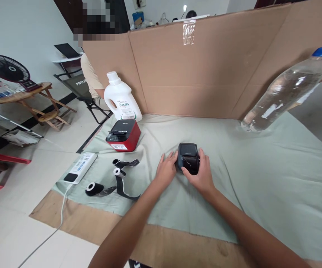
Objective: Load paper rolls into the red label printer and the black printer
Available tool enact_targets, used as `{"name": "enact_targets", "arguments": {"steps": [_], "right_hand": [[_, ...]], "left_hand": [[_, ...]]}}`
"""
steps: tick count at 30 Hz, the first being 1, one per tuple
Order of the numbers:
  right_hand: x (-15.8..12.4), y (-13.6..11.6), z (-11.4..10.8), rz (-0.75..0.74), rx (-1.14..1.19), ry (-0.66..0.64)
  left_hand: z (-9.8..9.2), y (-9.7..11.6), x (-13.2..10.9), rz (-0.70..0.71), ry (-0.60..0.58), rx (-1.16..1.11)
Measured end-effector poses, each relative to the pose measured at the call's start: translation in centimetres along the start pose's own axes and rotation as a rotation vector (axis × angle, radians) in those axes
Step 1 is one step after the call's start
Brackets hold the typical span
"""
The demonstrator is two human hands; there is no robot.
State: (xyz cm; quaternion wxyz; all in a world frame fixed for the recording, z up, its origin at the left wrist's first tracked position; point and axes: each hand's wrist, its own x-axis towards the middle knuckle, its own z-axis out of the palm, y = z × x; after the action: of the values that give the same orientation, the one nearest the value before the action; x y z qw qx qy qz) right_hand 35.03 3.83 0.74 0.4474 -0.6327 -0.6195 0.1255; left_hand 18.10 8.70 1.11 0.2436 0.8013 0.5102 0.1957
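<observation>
1. The small black printer [188, 153] sits mid-table on the green cloth [261, 167], between both hands
2. The left hand [166, 170] lies flat, fingers close together, tips touching the printer's left side
3. The right hand [202, 174] curls around its right side, thumb across the front
4. A red printer [124, 136] and ribbon rolls [94, 188] lie well to the left

A small printer [188, 155] sits at the centre of the frame on the cloth [261, 178] spread over the counter [161, 238], with the left grip [165, 171] against its left side and the right grip [202, 175] over its right. To the left lie ribbon rolls [94, 188] and a power strip [80, 167] — behind these sits a larger printer [123, 136], then a jug [122, 97]. A cardboard wall [205, 67] runs along the back — a bottle [283, 93] is before it, upper right.
</observation>
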Motion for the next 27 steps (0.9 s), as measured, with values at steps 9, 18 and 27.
{"name": "enact_targets", "arguments": {"steps": [9,18,27], "right_hand": [[0.1,0.6,-0.2,0.029,0.085,0.025],[2.0,0.8,-1.4,-0.095,0.055,0.025],[10.3,0.6,-4.5,-0.069,-0.343,-0.299]], "left_hand": [[-0.5,0.0,0.3,-0.042,0.023,-0.095],[-0.3,0.6,0.2,-0.084,0.081,-0.129],[-0.5,0.8,0.1,-0.078,0.071,-0.121]]}}
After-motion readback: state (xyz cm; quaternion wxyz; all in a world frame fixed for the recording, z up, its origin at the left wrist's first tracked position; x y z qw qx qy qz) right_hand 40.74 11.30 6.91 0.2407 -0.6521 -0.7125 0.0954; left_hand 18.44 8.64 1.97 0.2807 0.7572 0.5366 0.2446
